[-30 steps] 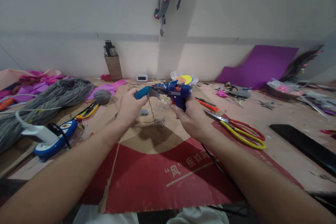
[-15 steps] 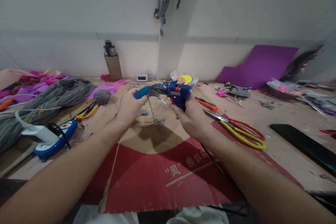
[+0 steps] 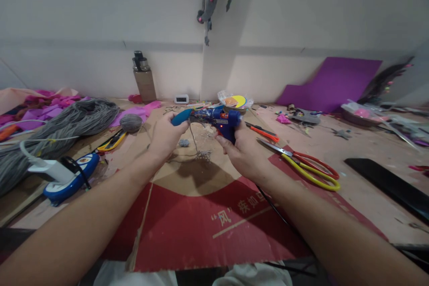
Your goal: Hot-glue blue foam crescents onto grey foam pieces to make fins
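My left hand [image 3: 165,136] pinches a curved blue piece [image 3: 181,117] above the cardboard. In my right hand [image 3: 243,152] is a blue glue gun [image 3: 223,120], its nozzle pointing left and lying close to the blue piece; whether they touch is unclear. A small red light shows on the gun's side. Grey yarn [image 3: 191,136] hangs down from the blue piece to a small tangle [image 3: 203,156] on the cardboard [image 3: 187,232]. A little grey-blue bit [image 3: 184,142] lies beside the yarn.
Scissors [image 3: 310,167] and an orange cutter [image 3: 264,133] lie right of my hands. At the left are a yarn skein [image 3: 73,120], a yarn ball [image 3: 130,123], a yellow cutter [image 3: 114,140] and a power strip [image 3: 72,181]. A black object [image 3: 389,183] lies far right.
My right hand has shifted slightly left with the glue gun, which now covers more of the area beside the blue piece. My left hand is almost unchanged.
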`<control>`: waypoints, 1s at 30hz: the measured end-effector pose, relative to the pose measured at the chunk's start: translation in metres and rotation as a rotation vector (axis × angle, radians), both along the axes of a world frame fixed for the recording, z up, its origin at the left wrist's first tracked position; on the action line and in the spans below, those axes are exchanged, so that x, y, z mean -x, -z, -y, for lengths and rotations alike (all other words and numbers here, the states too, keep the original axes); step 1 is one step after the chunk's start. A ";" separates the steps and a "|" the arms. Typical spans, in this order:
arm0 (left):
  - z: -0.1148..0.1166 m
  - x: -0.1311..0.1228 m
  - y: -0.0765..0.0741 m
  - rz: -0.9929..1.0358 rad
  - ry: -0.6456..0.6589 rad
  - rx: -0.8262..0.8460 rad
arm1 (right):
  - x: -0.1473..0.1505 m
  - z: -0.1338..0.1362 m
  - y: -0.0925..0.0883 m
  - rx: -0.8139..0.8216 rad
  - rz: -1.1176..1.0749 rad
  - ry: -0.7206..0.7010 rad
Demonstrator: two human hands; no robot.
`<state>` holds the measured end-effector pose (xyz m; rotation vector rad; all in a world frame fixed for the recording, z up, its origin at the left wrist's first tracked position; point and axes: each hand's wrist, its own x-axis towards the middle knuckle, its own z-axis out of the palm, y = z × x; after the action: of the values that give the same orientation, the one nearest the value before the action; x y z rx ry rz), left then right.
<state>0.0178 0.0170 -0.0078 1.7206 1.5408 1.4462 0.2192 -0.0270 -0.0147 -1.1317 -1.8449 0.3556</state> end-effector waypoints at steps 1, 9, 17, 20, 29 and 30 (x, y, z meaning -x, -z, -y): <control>0.001 -0.001 -0.001 0.010 -0.007 0.006 | -0.001 -0.001 0.000 -0.015 -0.006 0.008; 0.006 -0.004 -0.006 0.003 -0.014 0.040 | -0.004 -0.003 -0.001 -0.075 -0.024 0.032; 0.003 0.000 -0.002 -0.063 0.009 -0.002 | -0.003 -0.001 -0.006 -0.101 -0.044 0.023; 0.002 0.000 -0.001 -0.054 0.008 -0.019 | -0.002 0.000 -0.006 -0.077 -0.071 0.027; -0.004 -0.003 0.006 0.240 0.186 0.123 | -0.020 -0.032 -0.002 0.330 -0.558 -0.047; -0.004 -0.003 0.006 0.257 0.205 0.130 | -0.023 -0.039 0.001 0.401 -0.541 -0.005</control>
<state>0.0212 0.0211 -0.0142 1.5020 1.2558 1.3701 0.2424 0.0117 -0.0153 -1.1488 -1.3268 0.9666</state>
